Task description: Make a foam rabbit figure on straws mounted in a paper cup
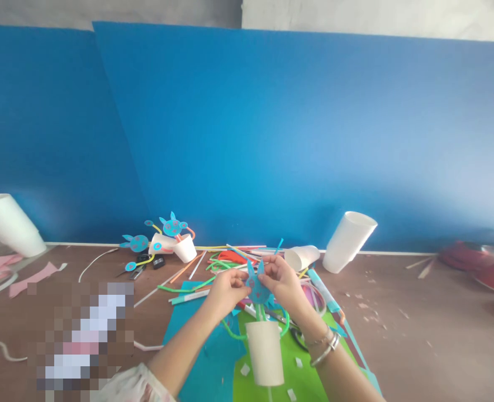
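Note:
Between my hands is a blue paper rabbit head [257,291] with two upright ears and small drawn features. My left hand [227,291] pinches its left edge by the ear. With thumb and fingers closed, my right hand [284,279] grips the right ear and edge. Green straws run from below the head into an upside-down white paper cup [265,353]. A bent green straw arm [232,333] sticks out from the cup's left side, and another curves up on the right. Bracelets circle my right wrist.
Two finished-looking rabbit cup figures [185,248] stand or lie at the back left. Loose coloured straws [213,268], scissors and markers lie behind my hands. Stacked white cups [349,241] lean at the back right. Blue paper [200,346] and green paper [301,385] cover the brown table below.

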`<state>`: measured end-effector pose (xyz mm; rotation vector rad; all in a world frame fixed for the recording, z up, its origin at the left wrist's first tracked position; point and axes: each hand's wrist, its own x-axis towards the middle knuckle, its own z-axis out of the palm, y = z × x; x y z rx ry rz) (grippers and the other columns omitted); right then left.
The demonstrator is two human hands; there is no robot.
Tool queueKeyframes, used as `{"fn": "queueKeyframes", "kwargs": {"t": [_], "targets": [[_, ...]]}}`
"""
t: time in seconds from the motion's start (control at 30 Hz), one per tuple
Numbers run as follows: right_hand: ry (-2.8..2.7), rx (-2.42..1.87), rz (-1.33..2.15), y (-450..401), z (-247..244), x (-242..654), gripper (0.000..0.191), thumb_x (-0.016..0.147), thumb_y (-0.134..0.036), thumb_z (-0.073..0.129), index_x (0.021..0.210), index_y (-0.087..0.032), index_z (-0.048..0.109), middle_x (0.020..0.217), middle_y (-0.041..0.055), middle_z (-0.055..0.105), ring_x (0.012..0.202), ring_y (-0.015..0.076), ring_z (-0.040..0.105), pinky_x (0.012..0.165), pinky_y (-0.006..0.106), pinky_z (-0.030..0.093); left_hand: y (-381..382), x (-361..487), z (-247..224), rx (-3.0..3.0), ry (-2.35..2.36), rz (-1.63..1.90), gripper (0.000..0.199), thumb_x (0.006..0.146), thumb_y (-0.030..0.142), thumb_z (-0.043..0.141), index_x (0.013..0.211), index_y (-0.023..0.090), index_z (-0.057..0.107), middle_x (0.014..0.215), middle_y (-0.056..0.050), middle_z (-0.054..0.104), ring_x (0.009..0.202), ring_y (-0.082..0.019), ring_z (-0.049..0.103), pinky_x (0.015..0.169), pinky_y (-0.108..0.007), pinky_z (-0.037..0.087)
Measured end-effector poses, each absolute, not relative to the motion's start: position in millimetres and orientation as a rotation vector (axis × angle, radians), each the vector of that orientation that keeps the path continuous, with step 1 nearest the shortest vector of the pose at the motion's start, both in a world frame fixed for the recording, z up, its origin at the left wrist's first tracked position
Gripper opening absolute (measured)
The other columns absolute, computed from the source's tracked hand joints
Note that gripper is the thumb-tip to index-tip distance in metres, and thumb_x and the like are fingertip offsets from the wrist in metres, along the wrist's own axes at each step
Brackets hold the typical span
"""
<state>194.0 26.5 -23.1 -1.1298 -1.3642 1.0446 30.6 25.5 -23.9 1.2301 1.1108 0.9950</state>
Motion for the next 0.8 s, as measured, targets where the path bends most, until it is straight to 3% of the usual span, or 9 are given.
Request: {"fn": "queueKeyframes", "kwargs": {"t": [0.17, 0.37, 0.47, 0.63, 0.8], "targets": [[-1.373, -1.100, 1.154, 27, -23, 194, 0.036, 0.064, -0.027, 0.070, 0.094, -0.018, 0.051, 0.056, -0.0080, 0.055, 0.048, 0.0100, 0.049, 0.048, 0.022, 0.036, 23, 27, -17, 1.249, 0.967, 0.856, 0.024, 0.061, 0.034, 0.074, 0.065, 0.014, 0.061, 0.060, 0.002, 0.057, 0.058, -0.012, 0.053, 0.056, -0.024, 0.042], [-1.592, -1.368, 1.001, 26, -16, 206, 0.028, 0.080, -0.035, 0.056, 0.100, -0.016, 0.059, 0.065, 0.0019, 0.067, 0.056, 0.0163, 0.059, 0.053, 0.026, 0.043, 22, 27, -16, 1.321, 1.102, 0.865, 0.035, 0.061, 0.039, 0.071, 0.046, 0.018, 0.048, 0.046, 0.007, 0.035, 0.049, -0.009, 0.035, 0.049, -0.022, 0.030], [-1.714, -1.858, 0.575, 31, -11, 234, 0.028, 0.087, -0.032, 0.046, 0.103, -0.019, 0.065, 0.081, 0.0072, 0.072, 0.072, 0.0213, 0.066, 0.062, 0.029, 0.047, 22, 26, -16, 1.327, 1.098, 0.900, 0.035, 0.063, 0.040, 0.070, 0.048, 0.018, 0.047, 0.049, 0.007, 0.036, 0.051, -0.009, 0.035, 0.050, -0.022, 0.031], [-1.538, -2.318, 0.287, 33, -14, 288, 0.025, 0.078, -0.018, 0.048, 0.091, -0.015, 0.070, 0.097, 0.0207, 0.069, 0.096, 0.0353, 0.063, 0.076, 0.043, 0.044, 21, 27, -14, 1.230, 1.025, 0.912, 0.028, 0.065, 0.038, 0.069, 0.055, 0.017, 0.054, 0.054, 0.004, 0.049, 0.053, -0.011, 0.047, 0.052, -0.023, 0.039], [-1.502, -2.480, 0.277, 32, -23, 308, 0.025, 0.075, -0.025, 0.054, 0.092, -0.018, 0.071, 0.091, 0.0182, 0.071, 0.089, 0.0332, 0.066, 0.070, 0.039, 0.047, 20, 28, -16, 1.112, 0.922, 0.910, 0.026, 0.065, 0.036, 0.072, 0.078, 0.014, 0.066, 0.071, -0.002, 0.066, 0.060, -0.013, 0.059, 0.055, -0.023, 0.046]]}}
